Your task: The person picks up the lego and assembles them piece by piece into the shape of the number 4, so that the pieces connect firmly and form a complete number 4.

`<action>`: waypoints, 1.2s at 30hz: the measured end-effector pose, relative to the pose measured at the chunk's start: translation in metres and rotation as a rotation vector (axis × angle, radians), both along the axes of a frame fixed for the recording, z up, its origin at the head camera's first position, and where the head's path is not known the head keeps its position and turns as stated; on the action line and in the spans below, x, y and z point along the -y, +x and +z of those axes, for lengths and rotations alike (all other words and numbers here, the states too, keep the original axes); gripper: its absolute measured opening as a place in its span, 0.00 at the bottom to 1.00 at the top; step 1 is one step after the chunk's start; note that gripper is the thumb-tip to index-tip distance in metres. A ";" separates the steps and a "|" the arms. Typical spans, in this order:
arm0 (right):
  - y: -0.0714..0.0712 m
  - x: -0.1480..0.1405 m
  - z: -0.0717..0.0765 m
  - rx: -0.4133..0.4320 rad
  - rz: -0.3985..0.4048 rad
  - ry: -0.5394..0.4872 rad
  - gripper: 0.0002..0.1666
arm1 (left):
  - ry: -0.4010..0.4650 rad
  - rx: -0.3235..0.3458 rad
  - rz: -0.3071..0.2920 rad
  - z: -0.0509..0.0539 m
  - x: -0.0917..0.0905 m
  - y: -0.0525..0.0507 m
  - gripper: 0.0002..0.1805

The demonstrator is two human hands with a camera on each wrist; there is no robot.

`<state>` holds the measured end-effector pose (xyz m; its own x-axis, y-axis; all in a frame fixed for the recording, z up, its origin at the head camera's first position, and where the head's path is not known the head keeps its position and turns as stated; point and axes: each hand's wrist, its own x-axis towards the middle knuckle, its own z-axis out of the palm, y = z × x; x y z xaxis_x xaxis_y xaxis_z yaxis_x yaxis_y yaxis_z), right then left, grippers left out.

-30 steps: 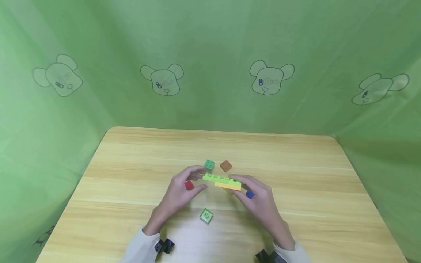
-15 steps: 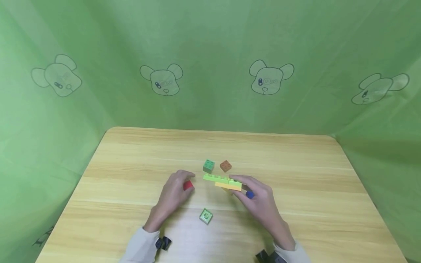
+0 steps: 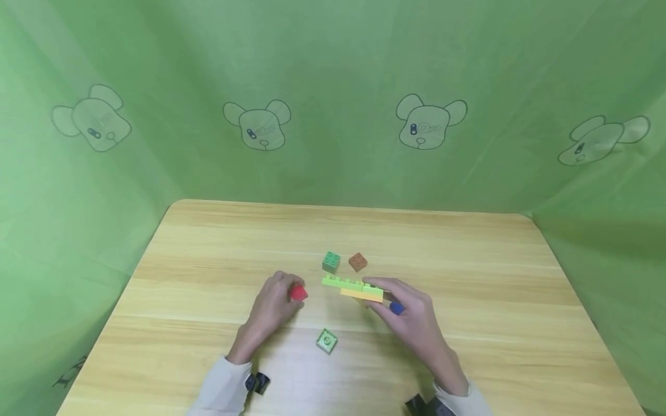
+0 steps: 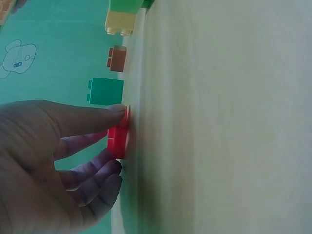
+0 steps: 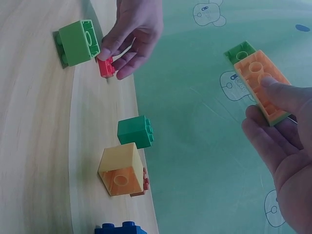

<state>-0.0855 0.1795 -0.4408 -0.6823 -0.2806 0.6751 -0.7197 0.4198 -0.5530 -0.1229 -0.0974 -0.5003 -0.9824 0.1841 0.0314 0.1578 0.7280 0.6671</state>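
Observation:
My left hand (image 3: 272, 300) has its thumb and fingers around a red brick (image 3: 298, 292) on the table; in the left wrist view the thumb and fingertips of the left hand (image 4: 58, 156) pinch that red brick (image 4: 117, 139). Above the table, my right hand (image 3: 413, 309) holds a joined piece of light green bricks (image 3: 340, 282) over an orange-yellow brick (image 3: 359, 294). The right wrist view shows the hollow underside of the orange brick (image 5: 261, 83), gripped between thumb and fingers of the right hand (image 5: 287, 131).
Behind the hands stand a dark green brick (image 3: 330, 262) and a brown brick (image 3: 357, 262). A light green brick (image 3: 326, 341) lies hollow side up nearer the front. A blue brick (image 3: 396, 308) is by the right hand, and a yellow brick (image 5: 121, 170) stands beside the dark green one.
My left hand has moved left, away from the held piece, and its fingers have come together on the red brick. The right hand has stayed nearly still with the joined bricks.

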 end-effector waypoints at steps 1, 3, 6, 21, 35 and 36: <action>0.000 0.000 0.000 0.001 0.000 -0.002 0.33 | 0.001 0.004 -0.003 -0.001 0.000 0.000 0.23; 0.000 0.001 0.001 0.001 0.001 -0.004 0.33 | 0.002 0.012 -0.010 -0.002 0.001 -0.001 0.24; 0.000 0.001 0.001 -0.006 0.004 -0.005 0.33 | 0.000 0.016 -0.024 -0.002 0.002 -0.002 0.23; 0.002 0.001 0.001 -0.012 -0.017 0.004 0.32 | 0.053 0.031 -0.065 0.005 0.004 0.000 0.19; 0.003 -0.003 0.001 0.019 -0.022 -0.015 0.27 | 0.300 0.073 -0.185 0.011 0.005 0.000 0.18; 0.003 -0.003 0.001 0.009 -0.023 -0.015 0.29 | 0.332 0.077 -0.196 0.012 0.005 0.000 0.18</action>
